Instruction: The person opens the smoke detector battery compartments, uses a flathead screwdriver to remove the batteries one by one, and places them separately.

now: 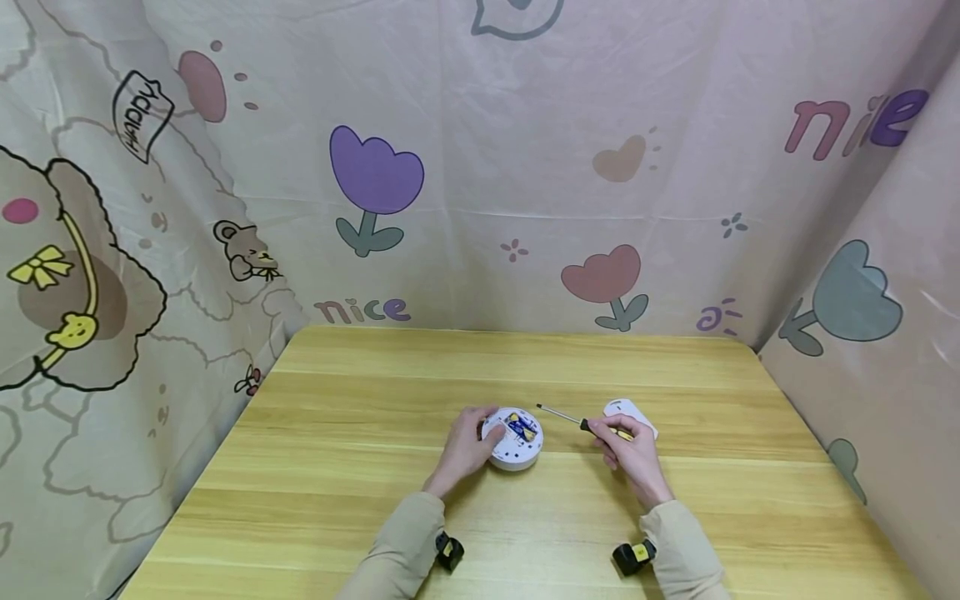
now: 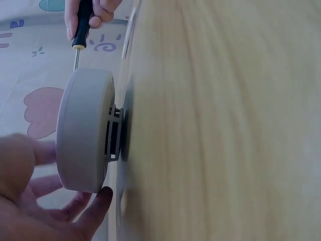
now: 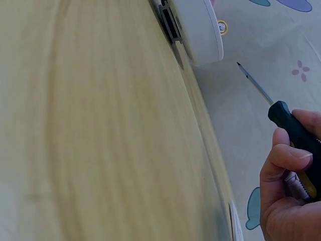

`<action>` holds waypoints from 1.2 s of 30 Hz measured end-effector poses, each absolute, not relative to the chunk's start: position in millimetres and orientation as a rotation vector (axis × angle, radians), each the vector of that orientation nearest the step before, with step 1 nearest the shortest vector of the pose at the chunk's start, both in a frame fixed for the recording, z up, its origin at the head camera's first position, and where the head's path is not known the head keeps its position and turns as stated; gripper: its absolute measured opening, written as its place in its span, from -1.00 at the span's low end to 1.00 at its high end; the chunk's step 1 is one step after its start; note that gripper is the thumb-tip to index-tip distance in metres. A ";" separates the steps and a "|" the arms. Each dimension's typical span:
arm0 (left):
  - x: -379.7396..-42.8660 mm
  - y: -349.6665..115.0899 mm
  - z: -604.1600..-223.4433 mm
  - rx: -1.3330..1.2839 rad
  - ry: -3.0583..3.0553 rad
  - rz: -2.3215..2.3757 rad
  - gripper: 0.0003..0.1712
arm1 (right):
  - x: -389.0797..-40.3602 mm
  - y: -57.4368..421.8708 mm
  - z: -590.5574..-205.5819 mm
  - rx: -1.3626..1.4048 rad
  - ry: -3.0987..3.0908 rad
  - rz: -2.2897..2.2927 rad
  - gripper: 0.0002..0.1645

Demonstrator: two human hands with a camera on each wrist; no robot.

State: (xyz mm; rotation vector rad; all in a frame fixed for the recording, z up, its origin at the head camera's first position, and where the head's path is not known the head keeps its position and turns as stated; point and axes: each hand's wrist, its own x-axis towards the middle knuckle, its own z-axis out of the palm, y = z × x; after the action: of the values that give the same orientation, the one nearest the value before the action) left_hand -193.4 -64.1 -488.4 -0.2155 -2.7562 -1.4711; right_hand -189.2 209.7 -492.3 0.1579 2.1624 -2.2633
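You have the white round device [image 1: 516,447] near the middle of the worktop [image 1: 300,467], directly right of your left hand [image 1: 465,446] and left of your right hand [image 1: 633,454]. Left hand: curled round the device's left side, thumb over its upper face, gripping it. Right hand: pinching the screwdriver [image 1: 585,424] by its dark handle, blade pointing left and slightly far; tip just beside the device, to its far right, not touching. White cover [image 1: 628,407] lies on the worktop, just far of your right hand and partly hidden by it. Head view alone gives you the device's upper face: a blue-labelled battery [image 1: 522,427] set in it, small dark marks round about. Your left wrist view adds the underside, a dark slotted part [image 2: 115,133] between white body and worktop; whether it touches the wood, cannot tell. There the blade's tip is lost behind the device. Your right wrist view shows that tip bare, with a gap to the device, and a small yellow-ringed end [image 3: 222,27] standing out from the upper face; the left hand is out of that view.
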 end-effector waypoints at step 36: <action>-192.6 -73.2 -484.8 -0.388 -2.821 -1.511 0.09 | -188.4 212.7 -489.8 0.092 2.176 -2.266 -0.92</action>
State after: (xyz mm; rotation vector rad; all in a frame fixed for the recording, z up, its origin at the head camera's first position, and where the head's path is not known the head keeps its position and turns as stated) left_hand -192.6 -73.2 -484.8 -0.3882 -2.8211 -1.5106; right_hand -188.4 212.7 -489.8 0.0925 2.1757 -2.2659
